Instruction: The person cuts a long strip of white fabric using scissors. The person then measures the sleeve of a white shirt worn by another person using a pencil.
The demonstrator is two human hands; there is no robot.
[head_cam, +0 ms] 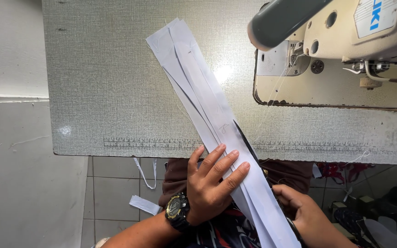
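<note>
The left hand (212,181) is lying flat, fingers spread, pressing down on a stack of long white fabric strips (203,96) just where the stack is hanging over the near edge of the grey work table (102,92); it is pinching nothing, only pinning. Beyond the palm the strips are running away across the table toward its far side; below the wrist they are trailing down over the lap. Just to the right of that pressing hand, the right hand (306,213) is closing around the handles of dark scissors (249,142), whose blades are lying along the stack's right edge, touching it; whether the blades are parted I cannot tell. A sewing machine (341,50) is sitting well beyond the right hand. The risk, as I judge it, is that the layers are already fanning apart at the far end, so the cut may be wandering across uneven edges, and the left fingertips (244,166) are resting very near the blades.
</note>
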